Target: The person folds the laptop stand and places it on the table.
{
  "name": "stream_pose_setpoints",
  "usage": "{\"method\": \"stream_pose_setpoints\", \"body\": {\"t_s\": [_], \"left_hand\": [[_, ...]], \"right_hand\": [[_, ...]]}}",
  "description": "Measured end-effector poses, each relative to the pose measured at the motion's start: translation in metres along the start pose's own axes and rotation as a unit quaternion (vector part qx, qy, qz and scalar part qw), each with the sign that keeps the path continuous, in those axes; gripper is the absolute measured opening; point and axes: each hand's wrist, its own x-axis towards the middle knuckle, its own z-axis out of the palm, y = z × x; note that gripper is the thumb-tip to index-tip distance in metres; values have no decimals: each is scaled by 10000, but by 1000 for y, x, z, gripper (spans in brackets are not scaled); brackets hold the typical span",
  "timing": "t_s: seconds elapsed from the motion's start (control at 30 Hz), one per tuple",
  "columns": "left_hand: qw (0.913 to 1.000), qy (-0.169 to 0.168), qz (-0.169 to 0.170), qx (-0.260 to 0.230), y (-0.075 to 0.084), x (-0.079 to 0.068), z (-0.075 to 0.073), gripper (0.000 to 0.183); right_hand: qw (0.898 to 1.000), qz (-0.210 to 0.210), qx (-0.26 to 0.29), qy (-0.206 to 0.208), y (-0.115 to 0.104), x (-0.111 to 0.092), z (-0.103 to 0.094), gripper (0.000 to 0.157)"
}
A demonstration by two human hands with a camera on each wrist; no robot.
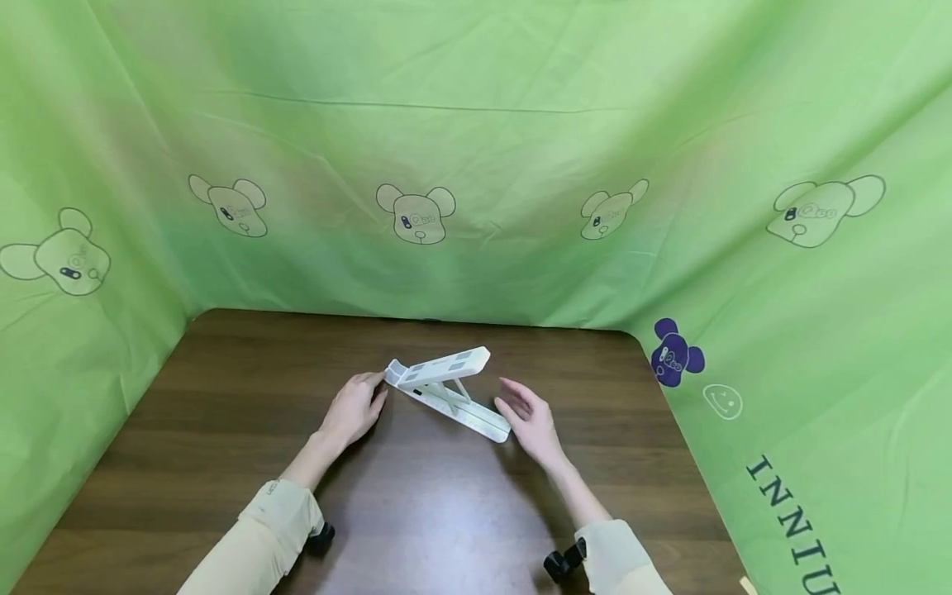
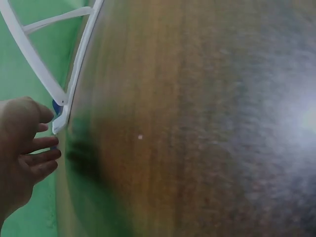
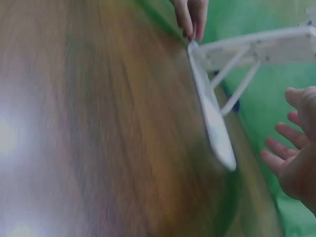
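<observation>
The left hand [image 1: 353, 409] is nearly closed at the hinged end of the white stand [image 1: 476, 420], thumb and fingers pinching its upturned lip [image 1: 395, 371]. The right hand [image 1: 531, 421] is spread and holds nothing; its fingers are just beside the stand's other end, apart from it in the right wrist view. The stand lies aslant between the two hands: its lower bar is down along the desk [image 1: 416, 512], and its upper arm [image 1: 446, 366] rises from the hinge, propped on two thin struts [image 3: 242, 88]. Judging by this, the unfolding looks done, or close to it. What seems left is small: the left hand has not let go, and whether the struts are fully seated cannot be told. Beyond the stand, a green cloth [image 1: 476, 273] hangs behind the desk.
</observation>
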Motion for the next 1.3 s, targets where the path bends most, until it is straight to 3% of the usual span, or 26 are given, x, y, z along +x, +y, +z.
{"method": "stream_pose_setpoints", "body": {"t_s": [0.1,0.17,0.3,0.37,0.47,0.53,0.63,0.87,1.03,1.3], "left_hand": [[10000,-17,-66,48,4,-4,-4,40],[9999,-22,-41,109,11,-6,-12,40],[9982,-178,66,576,25,-10,-27,42],[9963,-309,100,801,28,-12,-29,45],[9937,-404,151,1034,29,-15,-27,51],[9927,-423,197,1110,30,-17,-27,53],[9921,-477,273,1131,33,-20,-26,57],[9896,-884,391,1066,37,-23,-22,69],[9875,-1087,310,1100,37,-24,-20,73],[9864,-1259,162,1046,38,-22,-13,74]], "right_hand": [[9980,-321,-468,-261,17,-4,-8,47],[9917,-819,-916,-369,38,-4,-14,48],[9634,-1554,-2126,-498,85,-1,-22,52],[9488,-1677,-2600,-644,105,1,-24,55],[9356,-1677,-2977,-886,112,2,-25,60],[9311,-1620,-3111,-999,108,0,-24,62],[9323,-1546,-3097,-1048,93,-5,-23,63],[9362,-1284,-3074,-1119,42,-17,-18,54],[9324,-1077,-3220,-1236,39,-19,-16,50],[9309,-1431,-3206,-1011,44,-24,-16,49]]}}
